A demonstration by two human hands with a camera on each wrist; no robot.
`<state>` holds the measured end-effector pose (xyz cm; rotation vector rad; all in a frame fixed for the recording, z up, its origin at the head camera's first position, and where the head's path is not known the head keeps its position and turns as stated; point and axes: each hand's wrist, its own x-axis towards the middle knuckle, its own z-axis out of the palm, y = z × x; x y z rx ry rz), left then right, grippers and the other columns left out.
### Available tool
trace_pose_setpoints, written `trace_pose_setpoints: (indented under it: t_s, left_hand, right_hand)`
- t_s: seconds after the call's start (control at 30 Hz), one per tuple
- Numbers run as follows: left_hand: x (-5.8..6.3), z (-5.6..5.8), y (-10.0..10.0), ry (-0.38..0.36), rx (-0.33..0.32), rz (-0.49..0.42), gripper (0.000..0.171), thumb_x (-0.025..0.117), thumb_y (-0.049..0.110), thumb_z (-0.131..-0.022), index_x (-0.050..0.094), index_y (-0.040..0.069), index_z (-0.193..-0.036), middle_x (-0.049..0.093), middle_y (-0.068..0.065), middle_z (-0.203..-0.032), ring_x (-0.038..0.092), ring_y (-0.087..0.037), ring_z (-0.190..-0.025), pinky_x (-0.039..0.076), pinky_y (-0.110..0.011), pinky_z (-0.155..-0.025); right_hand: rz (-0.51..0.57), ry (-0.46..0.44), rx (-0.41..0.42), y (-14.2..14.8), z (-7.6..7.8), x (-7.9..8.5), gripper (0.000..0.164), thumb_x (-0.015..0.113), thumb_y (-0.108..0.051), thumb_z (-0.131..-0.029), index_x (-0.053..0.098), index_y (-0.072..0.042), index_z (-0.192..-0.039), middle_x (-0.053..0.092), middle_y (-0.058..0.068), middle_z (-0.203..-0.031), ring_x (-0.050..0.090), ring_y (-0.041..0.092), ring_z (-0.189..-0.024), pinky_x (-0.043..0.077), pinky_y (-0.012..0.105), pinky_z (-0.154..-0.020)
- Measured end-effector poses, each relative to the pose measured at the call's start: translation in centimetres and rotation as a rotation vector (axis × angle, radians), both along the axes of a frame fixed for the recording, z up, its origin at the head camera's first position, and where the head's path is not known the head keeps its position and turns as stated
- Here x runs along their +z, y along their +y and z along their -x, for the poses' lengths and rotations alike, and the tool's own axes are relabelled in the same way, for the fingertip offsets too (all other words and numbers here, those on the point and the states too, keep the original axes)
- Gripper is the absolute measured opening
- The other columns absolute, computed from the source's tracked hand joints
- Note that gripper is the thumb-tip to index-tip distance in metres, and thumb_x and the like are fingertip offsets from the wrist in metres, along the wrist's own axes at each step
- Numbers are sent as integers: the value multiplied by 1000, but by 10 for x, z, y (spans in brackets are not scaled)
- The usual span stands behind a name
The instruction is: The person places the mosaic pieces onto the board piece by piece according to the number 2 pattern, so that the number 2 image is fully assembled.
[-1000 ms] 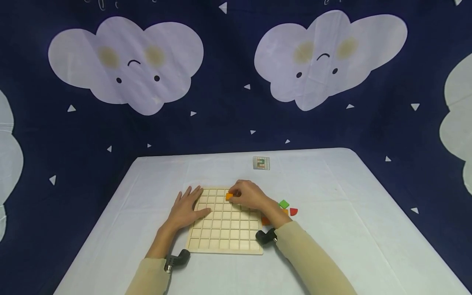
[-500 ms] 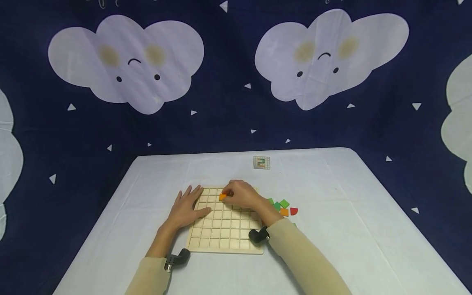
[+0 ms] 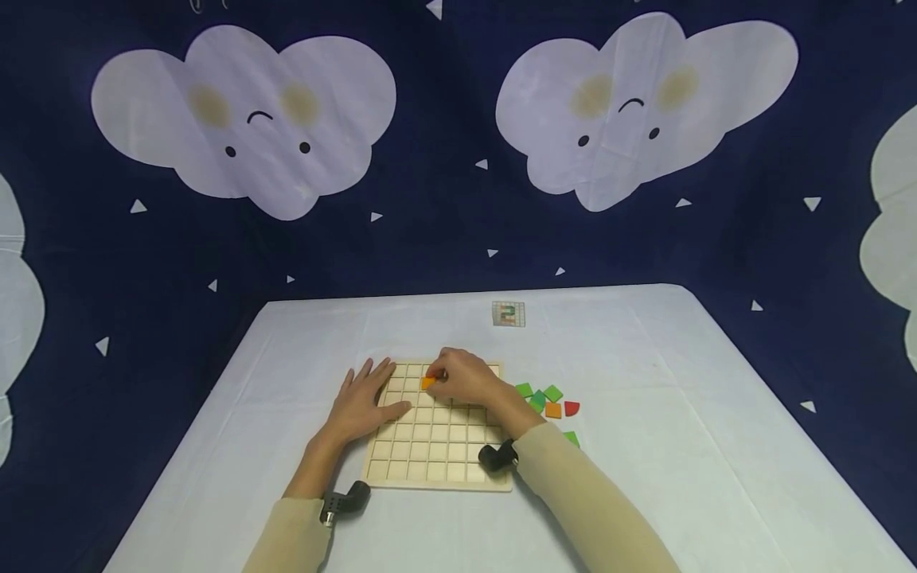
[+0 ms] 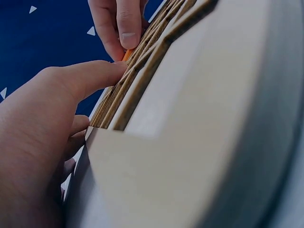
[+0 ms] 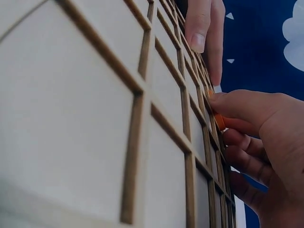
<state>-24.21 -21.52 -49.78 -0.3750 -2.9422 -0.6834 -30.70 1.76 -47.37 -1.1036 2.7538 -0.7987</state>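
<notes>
A pale wooden grid board [image 3: 430, 454] with square cells lies on the white table. My left hand [image 3: 361, 404] rests on its left edge, fingers spread and thumb reaching over the cells. Between thumb and fingers my right hand [image 3: 466, 377] pinches an orange square tile [image 3: 427, 383], low over the board's second row from the far side. In the right wrist view, the thumb presses on the orange tile [image 5: 219, 121] close to the raised grid lines. The left wrist view has my left thumb [image 4: 95, 78] right by the tile, whose body is mostly hidden by fingers.
Right of the board lie several loose pieces: green tiles [image 3: 553, 394], an orange square [image 3: 553, 411] and a red quarter-round piece [image 3: 571, 408]. Another green piece [image 3: 571, 438] shows partly behind the right sleeve. A small gridded pattern card [image 3: 509, 314] lies near the table's far edge.
My right hand has moved left across the board with the orange tile, uncovering loose pieces at the right. The left hand has stayed in place.
</notes>
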Motion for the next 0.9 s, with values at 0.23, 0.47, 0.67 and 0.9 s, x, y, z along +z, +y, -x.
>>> trace_pose_setpoints:
  t_s: [0.23, 0.47, 0.67, 0.9]
  left_hand:
    - [1, 0, 1, -6, 4, -3, 89, 62, 63, -82, 37, 10, -149, 31, -9, -154, 15, -34, -143, 0, -52, -116]
    - [2, -1, 1, -6, 4, -8, 88, 62, 62, -82, 37, 10, -149, 31, -9, -154, 15, -34, -143, 0, -52, -116]
    - [3, 1, 2, -8, 4, 8, 87, 60, 65, -82, 40, 12, -148, 31, -8, -154, 15, -34, -143, 1, -53, -116]
    - [0, 0, 1, 3, 11, 20, 87, 60, 65, -82, 40, 12, -147, 32, -7, -154, 16, -33, -143, 2, -52, -116]
  right_hand:
    - [4, -6, 11, 4, 0, 0, 25, 74, -28, -85, 75, -15, -106, 58, -10, -88, 54, 4, -77, 49, 19, -70]
    - [-1, -1, 9, 3, 0, 3, 23, 74, -25, -84, 76, -15, -105, 59, -10, -89, 55, 5, -76, 49, 21, -69]
    - [-7, -3, 2, 4, 0, 1, 23, 73, -28, -86, 76, -15, -105, 58, -11, -90, 54, 4, -76, 49, 21, -69]
    - [30, -6, 28, 9, 1, -3, 22, 70, -30, -89, 75, -16, -105, 60, -11, -91, 56, 4, -80, 50, 22, -73]
